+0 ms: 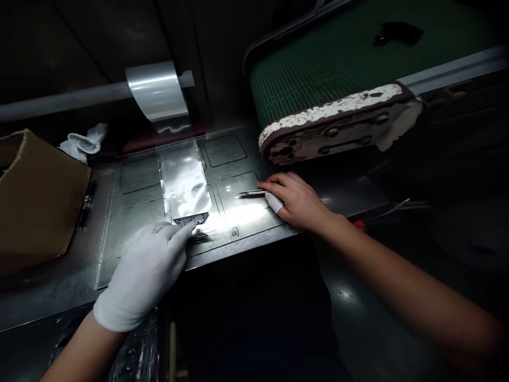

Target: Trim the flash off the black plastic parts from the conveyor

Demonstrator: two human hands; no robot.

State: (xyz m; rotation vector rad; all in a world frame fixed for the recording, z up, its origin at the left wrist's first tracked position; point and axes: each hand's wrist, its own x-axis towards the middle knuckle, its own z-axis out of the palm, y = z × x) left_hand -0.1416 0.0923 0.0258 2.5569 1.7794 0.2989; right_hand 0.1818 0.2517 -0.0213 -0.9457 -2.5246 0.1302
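Observation:
My left hand (149, 265), in a white glove, pinches a small black slotted part (192, 218) at the near edge of the metal worktop. The part lies against the lower end of a strip of shiny clear film (183, 178). My right hand (296, 200) is bare except for a white cover on the thumb. It rests at the worktop's right side, closed round a thin pointed tool (251, 193) whose tip points left towards the film. Whether the tool is a blade or tweezers is hard to make out.
The film hangs from a roll (157, 87) on a horizontal bar (67, 98). A cardboard box (43, 207) and crumpled white cloth (85, 142) are at left. A green conveyor belt (318, 63) with a dark piece (400, 33) overhangs the right. Outlined rectangles mark the worktop (137, 223).

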